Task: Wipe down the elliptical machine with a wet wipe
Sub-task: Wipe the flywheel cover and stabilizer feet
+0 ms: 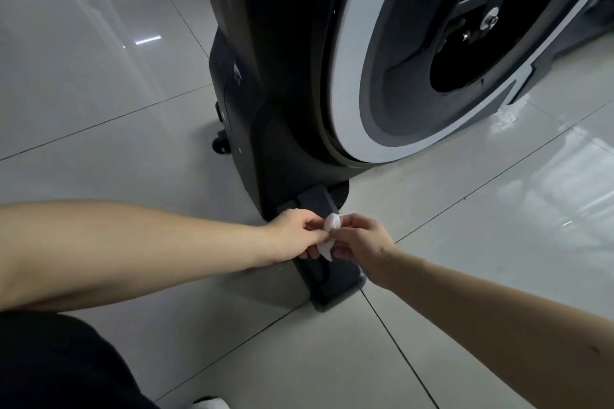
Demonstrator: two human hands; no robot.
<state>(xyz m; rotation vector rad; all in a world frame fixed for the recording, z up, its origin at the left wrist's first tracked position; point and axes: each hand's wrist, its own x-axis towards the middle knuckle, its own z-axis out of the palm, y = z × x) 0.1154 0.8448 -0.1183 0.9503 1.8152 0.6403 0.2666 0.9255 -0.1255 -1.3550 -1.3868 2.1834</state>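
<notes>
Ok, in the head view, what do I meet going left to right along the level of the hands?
left hand → wet wipe → right hand. Both hands pinch the wipe between them. The elliptical's base foot lies behind all three, so it is left out of the order.

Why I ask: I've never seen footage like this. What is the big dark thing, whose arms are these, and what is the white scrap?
There is one picture, taken by a camera worn on a person's head and looking down, so the two bare arms are the wearer's own. The dark body with the white-ringed wheel is an elliptical machine, a piece of exercise equipment, standing on a glossy tiled floor. The left hand and right hand meet above the machine's base foot, and both pinch a small crumpled wet wipe between them. They are probably readying it for wiping.
</notes>
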